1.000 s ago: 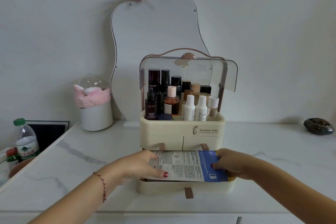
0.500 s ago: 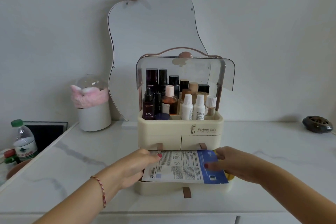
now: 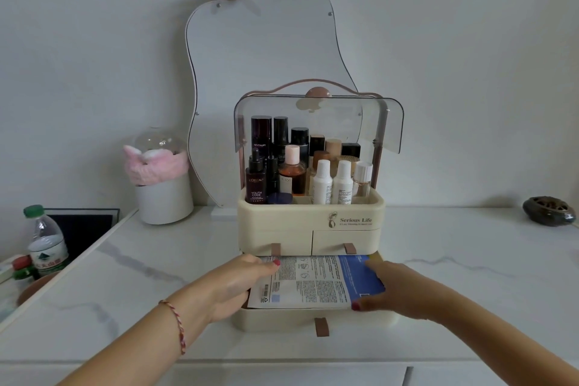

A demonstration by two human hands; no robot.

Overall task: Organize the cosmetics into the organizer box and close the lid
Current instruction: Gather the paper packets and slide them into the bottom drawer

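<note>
While bottles (image 3: 313, 172) already fill the organizer box (image 3: 310, 219) under its raised lid (image 3: 318, 119), both hands, left hand (image 3: 233, 283) and right hand (image 3: 387, 287), grip a sheet-mask packet (image 3: 313, 282) over the open bottom drawer (image 3: 313, 320); drawer and lid remain unclosed.

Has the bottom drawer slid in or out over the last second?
No. The bottom drawer remains equally far out from the organizer box above it.
</note>
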